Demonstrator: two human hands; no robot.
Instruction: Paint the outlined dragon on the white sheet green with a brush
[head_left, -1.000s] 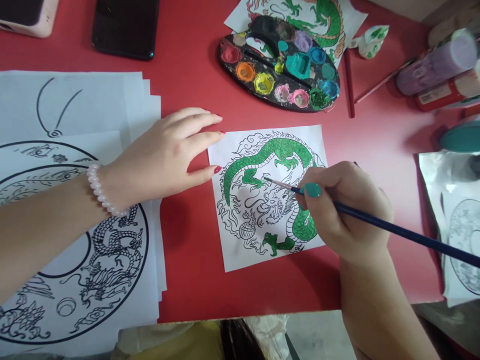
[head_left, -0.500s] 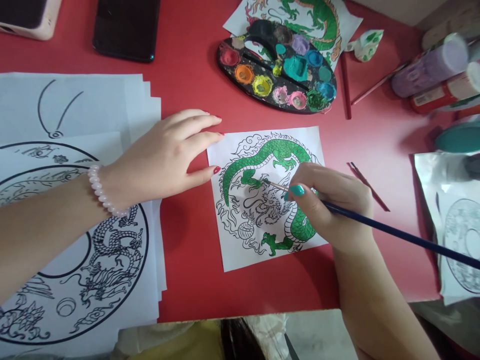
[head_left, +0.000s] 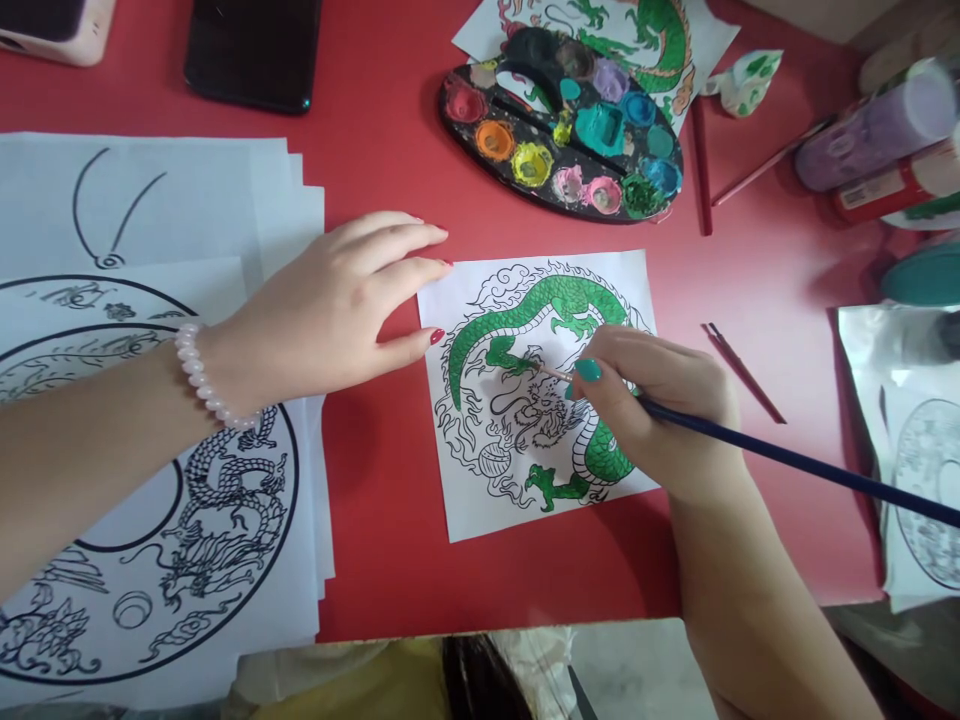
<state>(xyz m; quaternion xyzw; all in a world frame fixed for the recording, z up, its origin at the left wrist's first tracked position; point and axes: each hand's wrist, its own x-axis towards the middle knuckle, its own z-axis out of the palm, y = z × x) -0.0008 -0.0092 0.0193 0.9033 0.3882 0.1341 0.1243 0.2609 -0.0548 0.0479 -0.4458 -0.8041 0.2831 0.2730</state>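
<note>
Spreading across most of the frame, a smooth red tabletop (head_left: pixel 382 520) bears a stack of white papers (head_left: pixel 195 210) at the left, inked with dragons. The dragon sheet (head_left: pixel 517 410) lies at the centre, thin, square-cornered, partly painted green. Above it, an oval black palette (head_left: pixel 577 155) holds red, orange, yellow, pink, teal and green paint in round wells with crusted rims. Compared with a second ago, the right hand (head_left: pixel 675 380) sits farther left, uncovering a small red brush (head_left: pixel 753 384) at right; its fingers pinch a long blue brush (head_left: pixel 795 460), tip at a dragon claw. The left hand (head_left: pixel 349 300) holds nothing, fingers spread, thumb over the sheet's left edge; glossy, pale pink beads (head_left: pixel 196 370) ring that wrist.
</note>
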